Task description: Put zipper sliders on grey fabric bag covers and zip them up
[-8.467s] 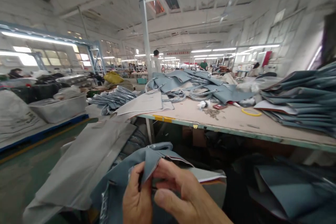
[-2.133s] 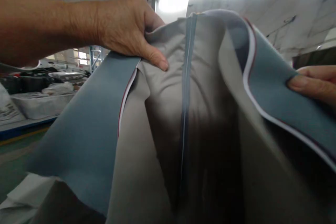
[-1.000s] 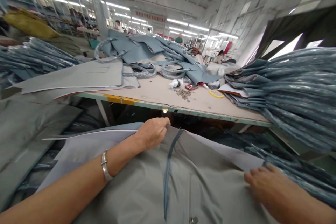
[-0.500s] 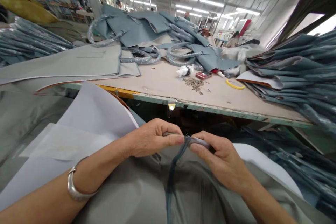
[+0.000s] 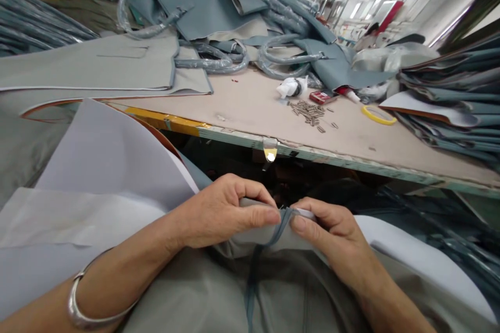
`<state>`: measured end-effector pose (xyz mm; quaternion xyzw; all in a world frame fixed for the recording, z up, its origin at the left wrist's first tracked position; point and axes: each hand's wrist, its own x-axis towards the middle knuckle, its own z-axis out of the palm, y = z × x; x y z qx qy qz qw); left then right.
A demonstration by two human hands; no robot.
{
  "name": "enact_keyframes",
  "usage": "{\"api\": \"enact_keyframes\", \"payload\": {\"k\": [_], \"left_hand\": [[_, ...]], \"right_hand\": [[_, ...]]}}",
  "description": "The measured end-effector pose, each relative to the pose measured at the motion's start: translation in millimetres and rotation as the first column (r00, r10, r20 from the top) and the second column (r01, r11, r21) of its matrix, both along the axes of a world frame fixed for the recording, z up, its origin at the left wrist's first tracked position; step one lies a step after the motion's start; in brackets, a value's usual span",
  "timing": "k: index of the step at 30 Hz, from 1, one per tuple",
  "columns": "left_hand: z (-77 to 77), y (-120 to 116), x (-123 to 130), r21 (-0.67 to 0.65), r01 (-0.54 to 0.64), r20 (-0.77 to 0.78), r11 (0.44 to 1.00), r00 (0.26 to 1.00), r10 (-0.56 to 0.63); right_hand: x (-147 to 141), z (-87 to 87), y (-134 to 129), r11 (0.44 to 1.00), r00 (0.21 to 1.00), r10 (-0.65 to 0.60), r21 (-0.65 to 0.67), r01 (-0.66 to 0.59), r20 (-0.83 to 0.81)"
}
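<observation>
Grey fabric with a blue-grey strip down its middle lies spread in front of me. My left hand pinches the fabric's upper edge just left of the strip, thumb on the near side. On the strip's other side, my right hand grips the same edge between thumb and bent fingers, where a pale bit of the edge shows. Both hands are close together but apart. A silver bangle is on my left wrist. White sheet-like material stands up beyond my left forearm.
Beyond the hands is a table holding small metal pieces, a red box, a yellow ring and plastic-wrapped tubes. Blue-grey pieces are heaped behind, with a folded stack at right.
The view has tilted down and come closer. The fabric edge between my hands is turned up more, showing a wider grey band under my fingers. Both hands keep their grip.
</observation>
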<state>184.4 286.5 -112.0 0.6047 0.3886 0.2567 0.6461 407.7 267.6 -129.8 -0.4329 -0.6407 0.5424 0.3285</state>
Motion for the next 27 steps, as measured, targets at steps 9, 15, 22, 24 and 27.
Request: {"api": "enact_keyframes", "payload": {"k": [9,15,22,24,27], "left_hand": [[-2.5,-6,-2,-0.027,-0.087,-0.059,0.996,0.995,0.086],[-1.0,-8,-1,-0.031,-0.115,-0.069,0.993,0.991,0.113],[-4.9,-10,-3,-0.006,-0.11,-0.084,0.994,0.991,0.109],[-6.7,-10,-3,0.016,-0.098,-0.114,0.995,0.988,0.099],[-7.9,-11,-5,0.162,-0.091,-0.22,0.983,0.967,0.126]], "right_hand": [[-7,0.9,1,0.968,0.988,-0.099,0.241,0.068,0.118],[-10,-2.6,2,0.95,0.982,-0.131,0.299,0.085,0.137],[-12,-4.5,4,0.925,0.986,-0.11,0.377,0.055,0.128],[-13,-5.6,3,0.901,0.983,-0.114,0.432,0.041,0.144],[-14,-8.2,0,0.803,0.96,-0.178,0.596,0.014,0.217]]}}
